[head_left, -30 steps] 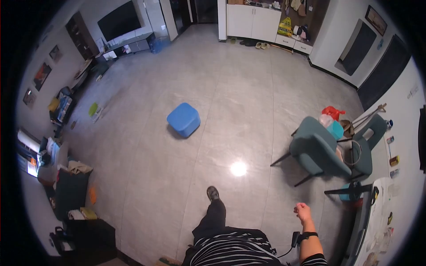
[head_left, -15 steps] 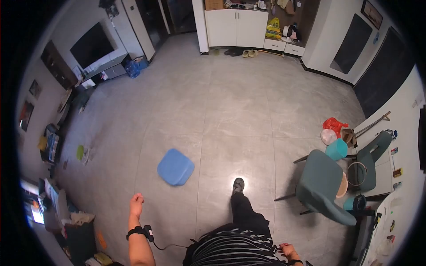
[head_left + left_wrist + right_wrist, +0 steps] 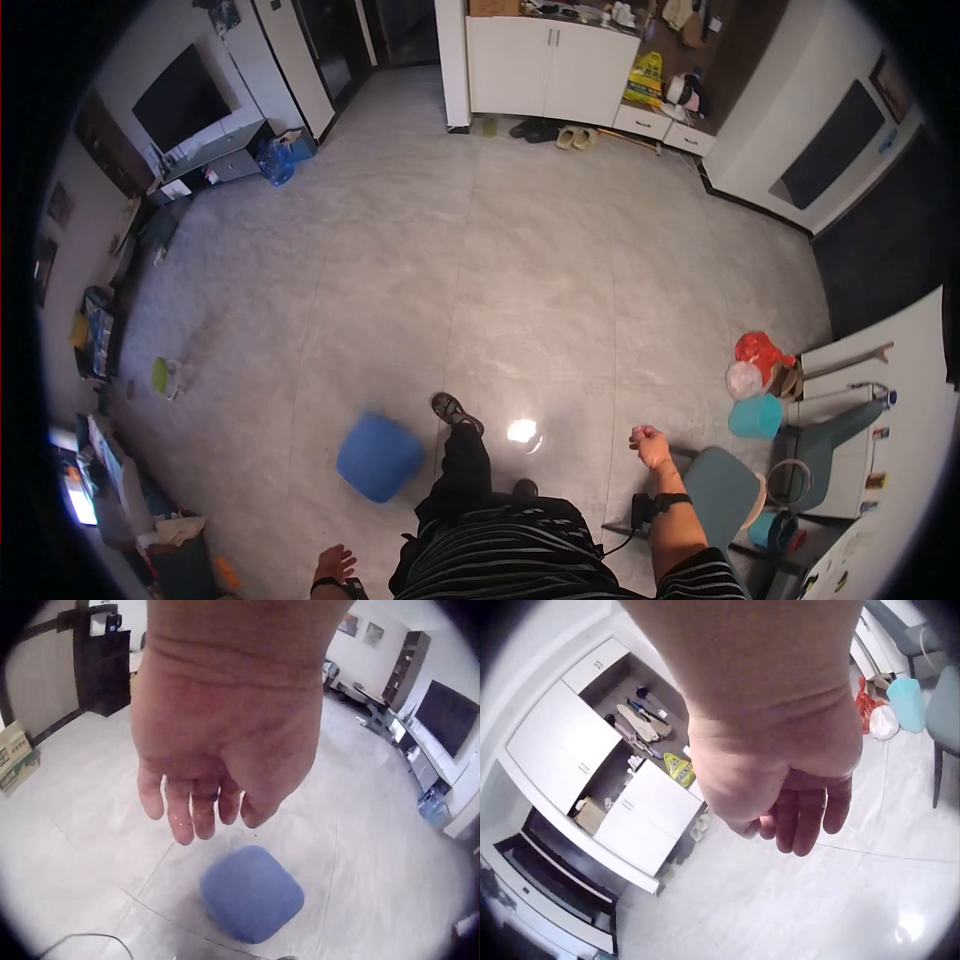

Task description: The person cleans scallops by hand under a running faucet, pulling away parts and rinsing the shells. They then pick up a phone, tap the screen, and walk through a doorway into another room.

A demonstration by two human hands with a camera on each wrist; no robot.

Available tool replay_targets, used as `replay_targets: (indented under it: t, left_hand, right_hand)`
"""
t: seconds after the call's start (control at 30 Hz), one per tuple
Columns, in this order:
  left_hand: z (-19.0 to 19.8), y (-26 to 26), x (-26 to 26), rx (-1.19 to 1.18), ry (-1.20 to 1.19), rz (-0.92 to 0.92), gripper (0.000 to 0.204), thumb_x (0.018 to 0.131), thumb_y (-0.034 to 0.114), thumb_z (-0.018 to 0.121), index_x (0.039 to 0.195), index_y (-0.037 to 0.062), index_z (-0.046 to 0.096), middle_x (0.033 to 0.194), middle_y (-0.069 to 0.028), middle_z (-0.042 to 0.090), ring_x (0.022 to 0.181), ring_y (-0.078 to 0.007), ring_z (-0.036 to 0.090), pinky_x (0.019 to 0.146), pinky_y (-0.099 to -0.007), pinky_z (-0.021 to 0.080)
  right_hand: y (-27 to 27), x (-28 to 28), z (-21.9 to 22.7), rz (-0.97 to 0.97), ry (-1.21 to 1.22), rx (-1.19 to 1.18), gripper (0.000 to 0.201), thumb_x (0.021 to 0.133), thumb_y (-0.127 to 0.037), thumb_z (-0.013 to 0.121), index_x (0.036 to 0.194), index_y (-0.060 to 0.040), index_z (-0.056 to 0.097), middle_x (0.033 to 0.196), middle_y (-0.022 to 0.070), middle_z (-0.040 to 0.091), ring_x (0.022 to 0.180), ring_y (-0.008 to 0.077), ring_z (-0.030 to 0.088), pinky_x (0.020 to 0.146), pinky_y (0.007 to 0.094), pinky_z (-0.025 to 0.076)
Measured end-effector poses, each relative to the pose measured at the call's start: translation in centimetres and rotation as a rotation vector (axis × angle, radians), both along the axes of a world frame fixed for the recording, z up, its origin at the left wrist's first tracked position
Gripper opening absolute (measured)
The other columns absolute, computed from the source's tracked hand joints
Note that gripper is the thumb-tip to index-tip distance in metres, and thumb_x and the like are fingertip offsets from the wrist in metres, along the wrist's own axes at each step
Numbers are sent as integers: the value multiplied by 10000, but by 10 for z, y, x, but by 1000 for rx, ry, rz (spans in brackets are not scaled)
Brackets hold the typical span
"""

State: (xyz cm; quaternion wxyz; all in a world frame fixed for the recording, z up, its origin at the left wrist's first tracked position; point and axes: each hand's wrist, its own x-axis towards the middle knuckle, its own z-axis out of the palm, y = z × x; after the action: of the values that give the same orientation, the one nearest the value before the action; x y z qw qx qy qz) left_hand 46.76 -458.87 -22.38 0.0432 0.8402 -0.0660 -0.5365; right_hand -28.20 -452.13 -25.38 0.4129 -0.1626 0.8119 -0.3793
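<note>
A person in a striped top and dark trousers is mid-stride on a grey tiled floor, one sandalled foot (image 3: pixel 452 408) forward. A blue rounded stool (image 3: pixel 378 456) (image 3: pixel 251 894) stands on the floor just left of that leg. My left hand (image 3: pixel 335 562) (image 3: pixel 199 817) hangs low by the hip, above and short of the stool, fingers loosely curled and holding nothing. My right hand (image 3: pixel 648 445) (image 3: pixel 795 825) is swung out in front at the right, fingers loosely curled, empty. Both wrists carry a dark strap.
A teal chair (image 3: pixel 722 492) stands close on the right, with a teal bucket (image 3: pixel 755 416) and a red bag (image 3: pixel 758 352) beyond it. White cabinets (image 3: pixel 540 65) with slippers (image 3: pixel 575 137) line the far wall. A TV (image 3: pixel 180 97) and clutter run along the left wall.
The person has walked on, so the blue stool now lies close by the left leg. The right arm has swung forward and the left arm back to the hip.
</note>
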Motion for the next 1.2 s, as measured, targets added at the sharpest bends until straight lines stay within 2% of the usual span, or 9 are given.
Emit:
replay_targets:
  t: [0.13,0.23,0.4,0.63,0.8,0.9,1.03,1.1,1.2]
  left_hand:
    - [-49,-78,10,17,148,132,369,952,325,460,1234,88,471,1204,-88,565,977,-257,600,755,-449,444]
    - [-53,-178,-12,-107,195,100,342,936,337,478,1204,125,486,1153,-62,600,965,-249,615,752,-431,438]
    - [-20,-374,-25,-341,96,-3,310,872,322,551,1151,188,537,1036,-19,628,873,-206,624,691,-402,413]
    - [14,-602,-74,-460,-77,-14,330,859,336,559,1154,189,533,1029,-16,618,847,-166,615,657,-350,403]
    - [30,-654,-113,-249,42,-31,392,883,360,547,1209,145,509,1098,-47,617,914,-201,618,735,-382,444]
    - [64,-675,-132,-145,13,65,409,903,360,523,1245,139,485,1134,-48,609,947,-212,614,766,-386,439]
    - [72,-688,-44,26,108,169,399,903,379,514,1227,148,488,1150,-35,601,985,-214,611,750,-391,452]
    - [104,-687,18,-258,201,252,319,897,386,527,1148,188,527,1081,-30,610,867,-210,630,653,-364,455]
    - [136,-757,80,-223,-348,469,306,896,366,518,1158,212,481,955,0,592,674,-145,558,543,-307,393]
  right_hand:
    - [-105,10,19,-152,-38,57,312,916,-347,548,967,-46,611,901,71,658,763,200,642,632,342,491]
    - [-138,10,-26,424,-68,276,319,892,-330,562,1063,-65,607,950,72,670,794,177,652,604,338,482]
    - [-233,56,19,208,-318,467,338,891,-313,555,1126,-74,595,979,57,677,820,162,660,602,309,473]
    - [-400,-21,-1,95,-272,640,298,892,-297,552,1100,-92,606,933,41,680,798,158,660,601,326,491]
    - [-598,-116,-18,200,-108,527,288,881,-305,534,936,-53,661,820,52,682,674,151,658,567,343,509]
    - [-734,-201,-45,593,138,353,236,872,-269,543,930,-69,655,786,67,674,645,165,646,554,331,494]
    - [-924,-316,-56,1006,668,-54,241,891,-210,530,922,1,643,725,94,658,588,175,627,547,338,500]
    - [-1019,-349,-13,1001,797,-127,228,878,-192,538,898,12,639,734,104,657,601,187,634,573,328,511]
    - [-1146,-310,107,558,601,45,215,857,-168,531,871,13,644,718,73,633,594,165,610,553,306,497]
